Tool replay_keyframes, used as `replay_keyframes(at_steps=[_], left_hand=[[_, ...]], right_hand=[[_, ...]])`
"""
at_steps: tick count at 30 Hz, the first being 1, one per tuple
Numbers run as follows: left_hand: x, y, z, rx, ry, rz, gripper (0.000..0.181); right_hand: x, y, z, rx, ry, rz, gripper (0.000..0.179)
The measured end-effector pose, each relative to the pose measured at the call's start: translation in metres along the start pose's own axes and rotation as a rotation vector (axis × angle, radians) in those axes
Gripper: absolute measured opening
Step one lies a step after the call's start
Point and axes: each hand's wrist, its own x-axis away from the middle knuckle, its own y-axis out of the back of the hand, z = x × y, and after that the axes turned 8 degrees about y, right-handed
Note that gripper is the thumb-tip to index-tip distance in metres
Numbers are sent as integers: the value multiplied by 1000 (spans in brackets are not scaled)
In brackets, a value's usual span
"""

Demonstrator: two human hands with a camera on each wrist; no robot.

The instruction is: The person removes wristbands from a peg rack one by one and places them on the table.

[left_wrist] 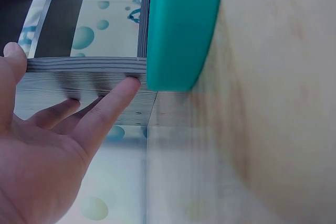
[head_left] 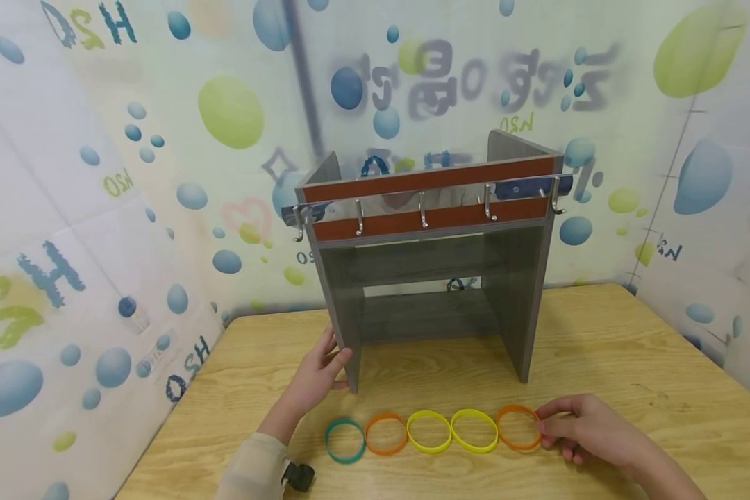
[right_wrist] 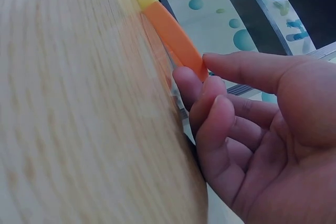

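Observation:
A small grey wooden rack (head_left: 533, 298) stands on the table, with a row of metal hooks (head_left: 422, 210) along its upper front. My left hand (head_left: 315, 371) holds the lower front edge of its left side panel, thumb on the inner face and fingers against the outer face. In front of the rack, silicone wristbands lie in a row: a teal one (head_left: 345, 460), an orange one (head_left: 385, 453), two yellow ones (head_left: 430, 451) and another orange wristband (head_left: 521, 448) at the right end. That last one is pinched at its right side by my right hand (head_left: 590, 427).
The hooks hang from a shiny rail (head_left: 344, 208) whose ends jut past the rack's sides. Patterned fabric (head_left: 231, 180) encloses the table (head_left: 600, 333) at the back and sides. A black strap piece (head_left: 300, 477) sits by the left sleeve.

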Motion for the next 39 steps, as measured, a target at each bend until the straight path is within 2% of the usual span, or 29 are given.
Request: replay_keyframes(at_steps=[21, 27, 34, 39], left_hand=[[3, 2, 0, 1, 2, -4, 71], [4, 1, 2, 9, 10, -12, 71], [4, 0, 2, 15, 4, -14, 71], [4, 0, 2, 10, 3, -4, 71]], right_hand=[[-3, 0, 0, -13, -19, 2, 47], [-2, -1, -1, 13, -6, -3, 45], [-2, -1, 3, 81, -10, -74, 46], [-5, -2, 13, 113, 31, -114, 48]])
